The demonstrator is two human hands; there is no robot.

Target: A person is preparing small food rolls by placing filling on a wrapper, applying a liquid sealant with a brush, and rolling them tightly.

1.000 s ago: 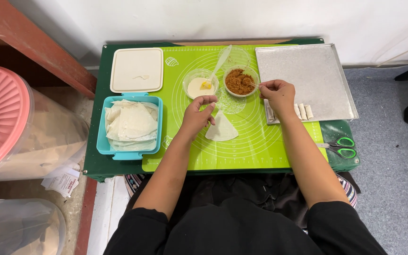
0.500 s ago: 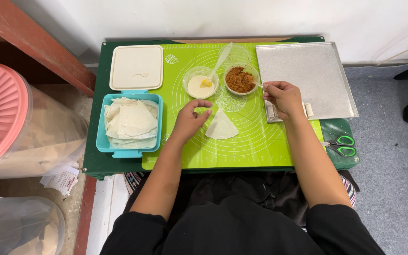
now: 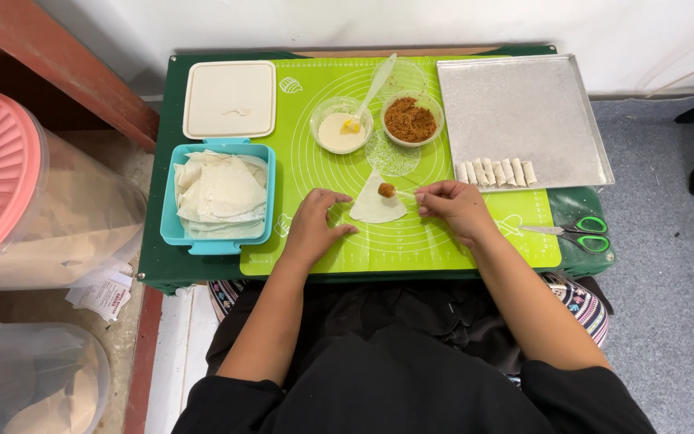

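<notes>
Green mat (image 3: 475, 241) on the tabletop carries a tray (image 3: 524, 112) with finished rolls (image 3: 496, 171); the wrapper (image 3: 375, 207) lies flat mid-mat between both hands, a dab of filling (image 3: 386, 190) near its tip. Wrapper looks thin, limp and tearable: best taken at an edge with fingertips, lightly. Left hand (image 3: 315, 225) rests open beside it, holding nothing; right hand (image 3: 455, 205) has a pinched grip on what's probably a small spoon at the filling.

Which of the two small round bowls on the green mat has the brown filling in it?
The right-hand bowl, nearest the metal tray, holds the brown crumbly filling. The left bowl holds a pale cream paste with a yellow bit, and a clear utensil rests in it.
</notes>
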